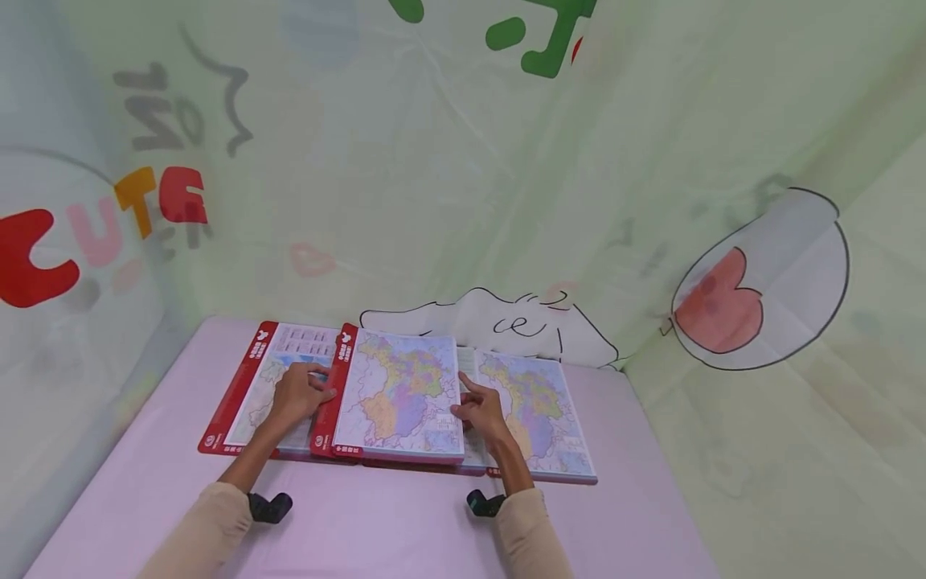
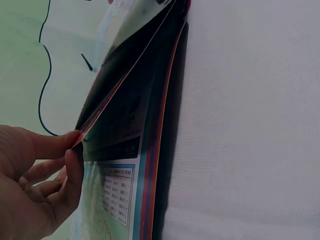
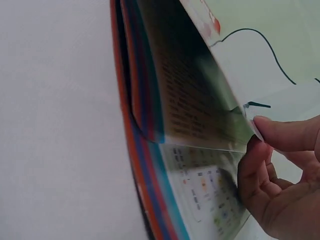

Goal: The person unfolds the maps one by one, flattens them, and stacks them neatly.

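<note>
A map booklet with a red left border and a multicoloured map is raised between both hands. My left hand pinches its left edge between thumb and fingers; thin layers show at that edge in the left wrist view, under the thumb. My right hand pinches the right edge, where the right wrist view shows a thin page under the thumb. Beneath lie a red-bordered map sheet on the left and another coloured map page on the right. The raised booklet hides what lies directly under it.
The maps lie on a pale pink tabletop. Printed fabric curtains rise behind and at both sides of the table. Pages under the right hand have striped coloured edges. Each wrist wears a small black device.
</note>
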`<state>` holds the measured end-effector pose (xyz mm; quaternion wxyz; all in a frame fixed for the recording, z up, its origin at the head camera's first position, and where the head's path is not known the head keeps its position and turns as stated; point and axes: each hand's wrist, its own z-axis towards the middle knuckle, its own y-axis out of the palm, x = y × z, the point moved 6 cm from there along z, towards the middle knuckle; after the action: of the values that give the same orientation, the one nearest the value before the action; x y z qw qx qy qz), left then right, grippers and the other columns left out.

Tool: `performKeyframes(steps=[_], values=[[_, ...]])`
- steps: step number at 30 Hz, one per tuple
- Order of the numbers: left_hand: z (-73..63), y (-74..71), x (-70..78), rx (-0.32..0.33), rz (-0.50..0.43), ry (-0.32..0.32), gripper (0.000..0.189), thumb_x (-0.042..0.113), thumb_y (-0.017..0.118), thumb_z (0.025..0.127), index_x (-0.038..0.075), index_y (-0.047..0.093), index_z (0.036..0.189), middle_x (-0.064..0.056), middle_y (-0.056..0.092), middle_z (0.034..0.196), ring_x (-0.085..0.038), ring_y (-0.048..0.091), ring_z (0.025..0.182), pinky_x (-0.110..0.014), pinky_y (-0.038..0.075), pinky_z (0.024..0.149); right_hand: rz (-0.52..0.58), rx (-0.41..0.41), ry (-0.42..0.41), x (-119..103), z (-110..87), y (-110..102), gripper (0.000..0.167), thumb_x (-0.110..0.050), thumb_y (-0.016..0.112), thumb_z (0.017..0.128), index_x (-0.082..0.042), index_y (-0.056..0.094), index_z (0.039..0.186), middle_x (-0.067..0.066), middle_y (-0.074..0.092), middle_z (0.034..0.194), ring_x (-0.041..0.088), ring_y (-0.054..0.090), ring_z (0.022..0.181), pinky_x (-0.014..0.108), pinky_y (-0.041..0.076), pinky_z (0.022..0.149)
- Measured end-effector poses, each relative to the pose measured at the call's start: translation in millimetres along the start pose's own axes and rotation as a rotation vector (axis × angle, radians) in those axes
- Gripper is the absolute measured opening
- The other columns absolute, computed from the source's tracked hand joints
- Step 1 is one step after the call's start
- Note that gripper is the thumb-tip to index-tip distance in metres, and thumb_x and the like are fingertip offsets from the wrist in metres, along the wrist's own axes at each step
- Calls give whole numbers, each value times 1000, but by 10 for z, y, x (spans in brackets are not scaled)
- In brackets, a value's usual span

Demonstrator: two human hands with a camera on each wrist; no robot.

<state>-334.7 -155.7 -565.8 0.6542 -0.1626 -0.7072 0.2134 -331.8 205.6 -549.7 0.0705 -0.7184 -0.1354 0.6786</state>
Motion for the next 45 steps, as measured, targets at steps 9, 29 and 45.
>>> performKeyframes(steps=[9, 29, 45], values=[[-49, -42, 72, -16, -77, -16, 44, 11, 80, 97, -7, 67, 135, -27, 79, 106, -24, 75, 75, -31, 60, 61, -19, -8, 15, 98, 97, -116, 67, 2, 72, 100, -10, 51, 162, 23, 67, 116, 12, 64, 83, 28, 55, 71], [-190, -514, 185, 45, -44, -12, 47, 12, 76, 100, -6, 64, 141, -34, 75, 121, -43, 79, 94, -36, 65, 66, -112, -36, 56, -263, -41, -571, 67, 0, 67, 105, -13, 45, 166, 30, 58, 137, 18, 66, 94, 35, 59, 79], [-197, -1008, -257, 151, 50, -54, 48, 16, 71, 102, -6, 63, 145, -34, 75, 120, -46, 77, 99, -39, 50, 72, -82, 91, 91, -110, -69, -1183, 72, 4, 69, 99, -16, 48, 165, 30, 70, 133, 11, 68, 86, 26, 57, 69]])
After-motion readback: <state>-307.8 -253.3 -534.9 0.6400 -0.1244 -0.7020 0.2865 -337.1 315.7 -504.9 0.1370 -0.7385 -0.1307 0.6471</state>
